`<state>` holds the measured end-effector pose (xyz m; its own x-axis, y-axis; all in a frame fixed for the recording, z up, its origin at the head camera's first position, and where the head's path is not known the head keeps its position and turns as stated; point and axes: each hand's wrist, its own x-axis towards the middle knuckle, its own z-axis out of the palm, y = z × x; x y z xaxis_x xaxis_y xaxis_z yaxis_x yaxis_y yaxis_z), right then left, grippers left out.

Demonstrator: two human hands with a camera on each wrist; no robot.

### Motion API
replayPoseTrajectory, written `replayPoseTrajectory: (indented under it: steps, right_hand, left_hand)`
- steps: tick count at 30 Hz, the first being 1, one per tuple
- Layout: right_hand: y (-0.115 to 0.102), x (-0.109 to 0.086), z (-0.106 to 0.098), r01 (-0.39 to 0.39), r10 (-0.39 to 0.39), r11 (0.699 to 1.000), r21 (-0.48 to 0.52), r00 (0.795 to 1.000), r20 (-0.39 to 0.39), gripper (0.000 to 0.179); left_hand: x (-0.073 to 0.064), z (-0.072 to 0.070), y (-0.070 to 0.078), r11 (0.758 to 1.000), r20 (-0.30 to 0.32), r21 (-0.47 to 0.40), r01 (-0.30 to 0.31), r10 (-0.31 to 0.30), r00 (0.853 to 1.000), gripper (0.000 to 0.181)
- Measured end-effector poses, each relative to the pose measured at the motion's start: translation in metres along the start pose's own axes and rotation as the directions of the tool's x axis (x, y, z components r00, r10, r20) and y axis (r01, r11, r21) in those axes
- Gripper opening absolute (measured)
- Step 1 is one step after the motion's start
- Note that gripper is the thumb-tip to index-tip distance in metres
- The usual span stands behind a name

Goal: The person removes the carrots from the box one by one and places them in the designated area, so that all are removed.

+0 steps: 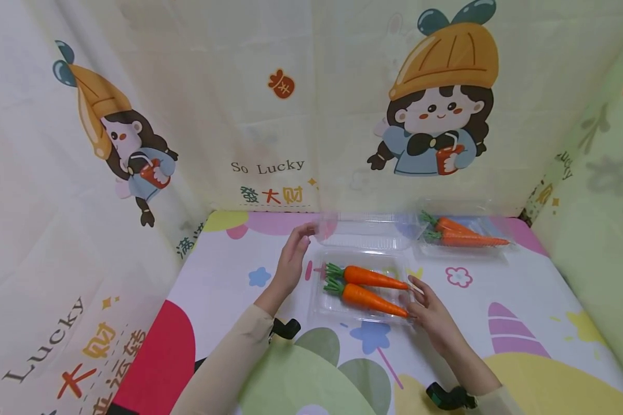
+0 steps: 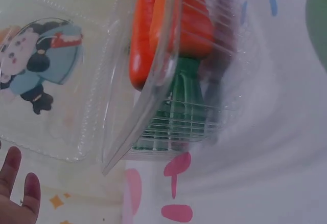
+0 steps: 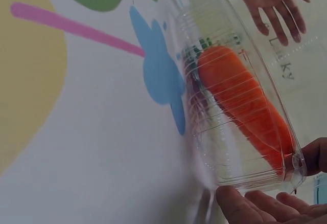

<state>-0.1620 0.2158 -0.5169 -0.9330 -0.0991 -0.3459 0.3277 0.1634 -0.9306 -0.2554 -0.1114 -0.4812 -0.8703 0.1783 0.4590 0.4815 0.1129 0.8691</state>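
A clear plastic clamshell box (image 1: 319,308) lies on the table with its lid (image 1: 363,236) folded back toward the curtain. Inside it rest two orange carrots, the upper carrot (image 1: 374,277) and the lower carrot (image 1: 371,298), green tops to the left. My right hand (image 1: 436,317) holds the box by its right end, thumb and fingers at the rim and end wall in the right wrist view. My left hand (image 1: 289,256) is raised at the lid's left edge, its fingers (image 3: 278,17) straight and spread, nothing in them.
Another clear box (image 1: 431,252) with carrots (image 1: 462,237) in it stands at the back right, close beside the raised lid. A printed curtain (image 1: 337,132) closes off the back and sides. The tablecloth (image 1: 213,288) carries coloured shapes.
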Motion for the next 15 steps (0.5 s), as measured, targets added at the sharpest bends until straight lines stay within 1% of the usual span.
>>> replayPoseTrajectory:
  steps: [2, 5, 11, 15]
  right_hand:
    - [0.0, -0.003, 0.0, 0.001, -0.001, 1.0, -0.003, 1.0, 0.0, 0.074]
    - [0.001, -0.008, 0.0, 0.004, -0.004, 1.0, -0.004, 1.0, 0.003, 0.073]
    - [0.004, -0.015, 0.001, -0.013, 0.013, 1.0, 0.001, 1.0, 0.012, 0.076]
    - [0.005, -0.019, 0.002, -0.025, 0.025, 1.0, 0.011, 1.0, 0.006, 0.077]
  left_hand:
    - [0.002, 0.002, -0.001, 1.0, 0.012, -0.014, 0.021, -0.021, 1.0, 0.041]
    - [0.004, 0.005, 0.0, 0.997, 0.032, -0.024, 0.08, -0.079, 0.996, 0.045]
    - [0.007, 0.01, -0.001, 0.984, 0.058, -0.036, 0.173, -0.171, 0.984, 0.049]
    - [0.005, 0.013, -0.004, 0.975, 0.076, -0.037, 0.218, -0.215, 0.974, 0.051]
